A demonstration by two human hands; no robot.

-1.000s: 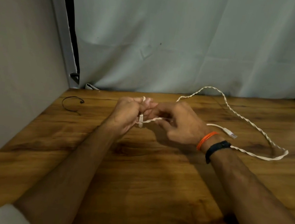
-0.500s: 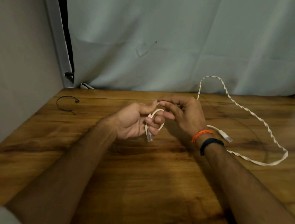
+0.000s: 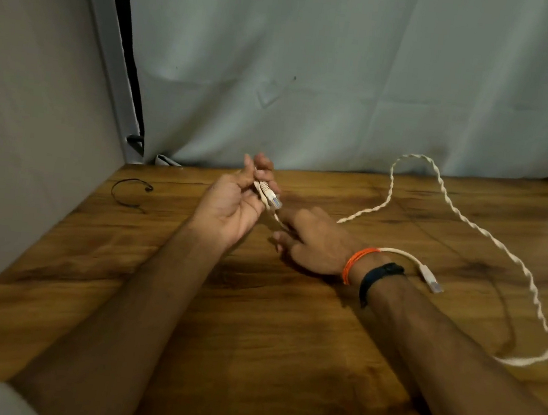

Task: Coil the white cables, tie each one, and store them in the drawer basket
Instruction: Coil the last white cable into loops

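Left hand pinching plug end of white cable above wooden desk; right hand grasping cable just below; remainder looped across desk at right.

The left hand pinches one plug end of the white cable above the wooden table; the right hand holds the cord just below; the rest loops rightward; a thin black tie lies near the wall.

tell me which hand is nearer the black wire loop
Left. The left hand is just right of the black wire loop; the right hand lies farther right, beyond the left.
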